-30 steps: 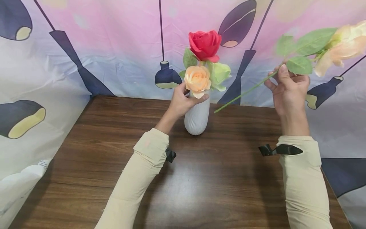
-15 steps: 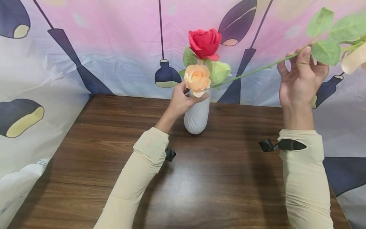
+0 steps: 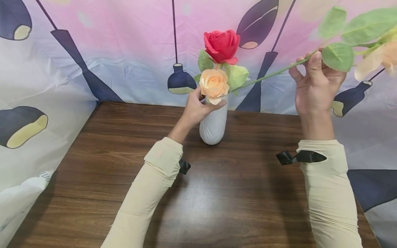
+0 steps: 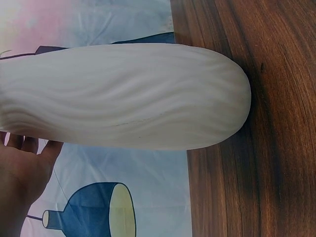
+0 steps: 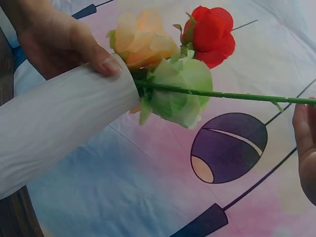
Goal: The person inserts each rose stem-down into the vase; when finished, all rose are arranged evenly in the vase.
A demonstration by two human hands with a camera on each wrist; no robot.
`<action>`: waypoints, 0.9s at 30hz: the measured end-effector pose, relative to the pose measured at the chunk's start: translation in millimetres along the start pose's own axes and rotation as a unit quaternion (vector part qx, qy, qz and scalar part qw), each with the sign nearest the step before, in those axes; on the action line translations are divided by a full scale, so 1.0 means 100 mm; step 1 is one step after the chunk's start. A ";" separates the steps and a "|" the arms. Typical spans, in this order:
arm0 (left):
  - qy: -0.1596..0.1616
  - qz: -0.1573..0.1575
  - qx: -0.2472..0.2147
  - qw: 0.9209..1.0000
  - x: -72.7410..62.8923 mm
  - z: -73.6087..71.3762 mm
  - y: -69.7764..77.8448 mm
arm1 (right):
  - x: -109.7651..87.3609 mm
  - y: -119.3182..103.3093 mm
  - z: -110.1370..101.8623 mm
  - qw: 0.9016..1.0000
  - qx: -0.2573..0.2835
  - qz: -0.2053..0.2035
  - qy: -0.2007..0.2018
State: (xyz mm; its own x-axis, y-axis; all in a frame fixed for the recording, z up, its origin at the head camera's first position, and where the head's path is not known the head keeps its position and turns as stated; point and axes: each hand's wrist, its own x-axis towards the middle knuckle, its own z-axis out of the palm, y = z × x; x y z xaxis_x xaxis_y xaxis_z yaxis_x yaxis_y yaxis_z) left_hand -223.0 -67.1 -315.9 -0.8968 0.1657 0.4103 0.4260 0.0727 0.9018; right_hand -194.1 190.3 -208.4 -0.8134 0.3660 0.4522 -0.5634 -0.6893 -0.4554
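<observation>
A white vase with a wavy surface (image 3: 214,125) stands on the table, its top held by my left hand (image 3: 197,109). The thumb lies across the rim, while the other fingers are partly hidden behind. In the vase are a red rose (image 3: 221,47), a peach rose (image 3: 214,83) and a pale green rose (image 3: 238,76). My right hand (image 3: 317,84), raised at the right, pinches the green stem (image 3: 273,73) of another peach flower (image 3: 379,58), tilted with its bloom to the right. In the right wrist view, the lower stem (image 5: 222,94) reaches the vase mouth beside the green rose.
The brown wooden table (image 3: 186,206) ends at the back against a hanging cloth (image 3: 139,51) printed with lamps. More printed cloth (image 3: 24,86) hangs along the left side. A black wrist mount (image 3: 301,157) sits on the right sleeve.
My right hand has risen, moved right, then come slightly back left with the flower. Its stem end has gone from beside the vase up to the mouth. The left hand stays on the vase.
</observation>
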 end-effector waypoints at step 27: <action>0.001 -0.012 0.001 1.000 -0.01 -0.01 0.01 | -0.26 0.66 0.10 0.920 -0.346 0.063 -0.172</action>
State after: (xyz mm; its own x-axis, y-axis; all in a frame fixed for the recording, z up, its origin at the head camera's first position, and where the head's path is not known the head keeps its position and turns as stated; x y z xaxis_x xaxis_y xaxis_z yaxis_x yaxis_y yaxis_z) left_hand -221.8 -68.0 -314.9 -0.9070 0.1613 0.3890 0.4047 0.0784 0.9111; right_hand -208.7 128.8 -242.2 -0.8516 0.0084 0.5241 -0.5220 -0.1053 -0.8464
